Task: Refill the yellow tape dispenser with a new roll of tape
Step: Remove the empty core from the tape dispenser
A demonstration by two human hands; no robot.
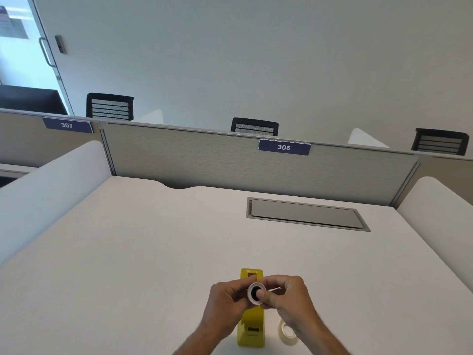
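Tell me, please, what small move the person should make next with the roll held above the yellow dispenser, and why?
Probably lower the white roll into the yellow dispenser. Both the left hand and the right hand pinch it directly above the dispenser body, while a clear tape roll lies apart on the desk. Whether the cradle is empty is hidden.

Two numbered plates on the partition
A dark blue plate (284,147) reading "306" in white sits at the top rim of the grey partition panel (204,160) behind the worktop's far edge; a second blue plate (67,125) reading "307" sits on the neighbouring panel to the left
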